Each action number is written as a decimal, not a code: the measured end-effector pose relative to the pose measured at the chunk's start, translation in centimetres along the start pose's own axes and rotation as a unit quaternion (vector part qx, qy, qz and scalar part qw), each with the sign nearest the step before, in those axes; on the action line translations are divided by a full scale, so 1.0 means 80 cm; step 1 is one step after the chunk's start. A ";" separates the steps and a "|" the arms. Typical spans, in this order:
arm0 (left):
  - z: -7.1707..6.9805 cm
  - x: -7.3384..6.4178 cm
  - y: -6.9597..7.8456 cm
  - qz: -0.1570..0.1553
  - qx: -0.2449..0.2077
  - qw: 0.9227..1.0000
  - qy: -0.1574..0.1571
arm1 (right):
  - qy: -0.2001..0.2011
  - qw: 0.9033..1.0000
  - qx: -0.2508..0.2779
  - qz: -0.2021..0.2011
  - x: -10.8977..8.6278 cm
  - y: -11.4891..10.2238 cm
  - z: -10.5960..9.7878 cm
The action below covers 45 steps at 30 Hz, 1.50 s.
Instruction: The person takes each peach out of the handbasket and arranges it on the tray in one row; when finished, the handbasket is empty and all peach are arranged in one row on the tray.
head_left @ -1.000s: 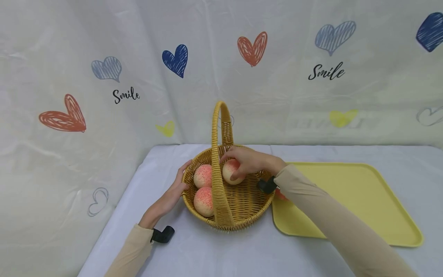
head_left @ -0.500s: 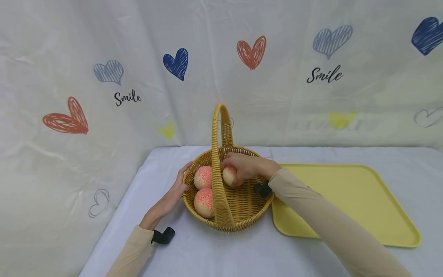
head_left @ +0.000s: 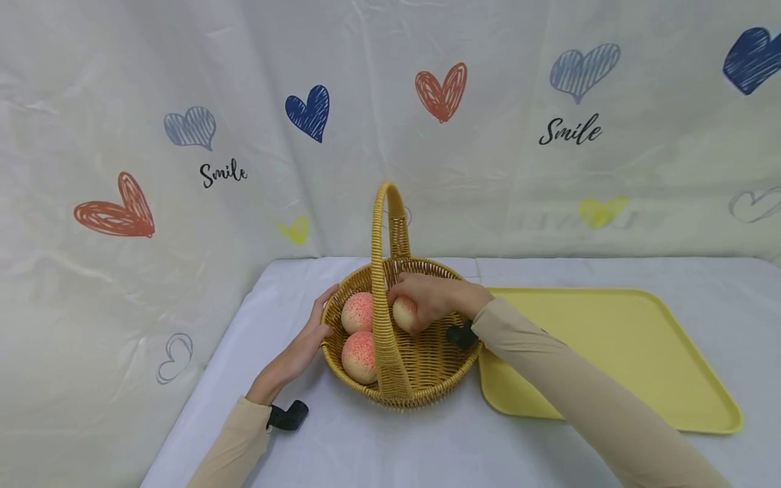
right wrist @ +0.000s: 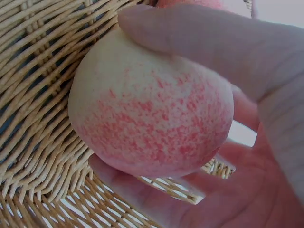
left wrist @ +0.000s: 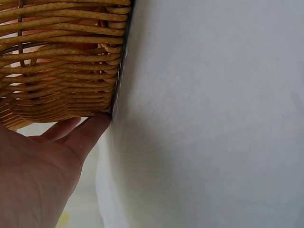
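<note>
A round wicker basket (head_left: pixel 436 362) with a tall arched handle stands on the table. Inside it, left of the handle, lie two pink-speckled peaches, one peach (head_left: pixel 357 312) behind the other peach (head_left: pixel 360 357). My right hand (head_left: pixel 430 296) reaches in from the right and grips a third peach (head_left: pixel 405 314). In the right wrist view, the thumb crosses the top of this peach (right wrist: pixel 154 114) and fingers curl beneath it. My left hand (head_left: pixel 308 339) rests against the basket's left outer side; in the left wrist view, its extended fingers touch the lower wicker wall (left wrist: pixel 61 80).
A yellow tray (head_left: pixel 610 359) lies right of the basket, its left end partly covered by the right forearm. White cloth covers the table (head_left: pixel 427 447). Behind hangs a white curtain (head_left: pixel 488 169) printed with hearts.
My right hand has closed more fully around the peach, fingers wrapping it. Hand and forearm have shifted slightly left. The left hand stays against the basket.
</note>
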<state>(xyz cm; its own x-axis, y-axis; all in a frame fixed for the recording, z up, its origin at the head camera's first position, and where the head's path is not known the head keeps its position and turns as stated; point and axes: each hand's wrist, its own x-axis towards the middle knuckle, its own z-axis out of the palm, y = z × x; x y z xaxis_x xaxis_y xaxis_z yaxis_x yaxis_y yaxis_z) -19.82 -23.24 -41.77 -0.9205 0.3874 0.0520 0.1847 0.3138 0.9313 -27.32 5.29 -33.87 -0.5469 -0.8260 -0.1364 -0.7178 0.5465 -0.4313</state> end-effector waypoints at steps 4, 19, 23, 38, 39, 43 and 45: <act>0.001 0.001 -0.001 0.001 0.003 1.000 0.000 | -0.010 1.000 -0.013 -0.019 -0.008 0.000 -0.001; -0.001 -0.004 0.000 -0.003 0.009 1.000 -0.003 | 0.071 0.994 0.037 -0.075 -0.113 -0.023 -0.060; -0.002 -0.004 -0.001 0.000 0.007 1.000 -0.005 | 0.090 0.992 0.049 -0.077 -0.150 -0.028 -0.076; 0.000 0.000 -0.003 0.008 -0.001 1.000 -0.005 | 0.159 0.986 0.020 -0.040 -0.265 0.034 -0.046; 0.000 -0.001 -0.003 0.009 -0.001 1.000 -0.004 | 0.162 0.986 0.024 -0.039 -0.269 0.040 -0.042; 0.000 0.000 -0.003 0.013 0.000 1.000 -0.005 | 0.175 0.983 0.045 -0.024 -0.280 0.065 -0.029; 0.000 0.000 -0.003 0.014 -0.001 1.000 -0.005 | 0.176 0.983 0.058 -0.013 -0.284 0.078 -0.022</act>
<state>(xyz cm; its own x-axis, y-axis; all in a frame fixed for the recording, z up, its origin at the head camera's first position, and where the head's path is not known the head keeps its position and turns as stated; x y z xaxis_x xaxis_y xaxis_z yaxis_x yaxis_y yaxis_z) -19.90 -23.32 -42.01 -0.9111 0.4054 0.0746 0.2101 0.3011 0.9301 -20.09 27.71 -31.91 -0.6588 -0.7292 0.1850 -0.6909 0.4891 -0.5324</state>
